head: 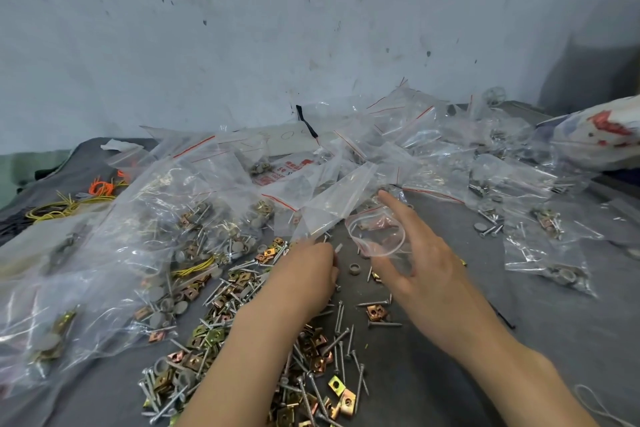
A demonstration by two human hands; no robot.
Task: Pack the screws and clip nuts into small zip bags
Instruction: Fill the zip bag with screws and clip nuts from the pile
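Head view: your right hand (426, 263) pinches the small bag (377, 236) open, index finger straight; left hand (308, 276) fingers curl together, contents hidden. Keep the mouth wide and drop screws (338, 317) in point-first.

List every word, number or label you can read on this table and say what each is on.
Nothing here can be quoted.
Red print on the white label among the clear bags: too blurred to read.
Faint pen marks on the white card behind it: not legible.
Red and blue print on the printed bag at far right: too blurred to read.
No other text shows.
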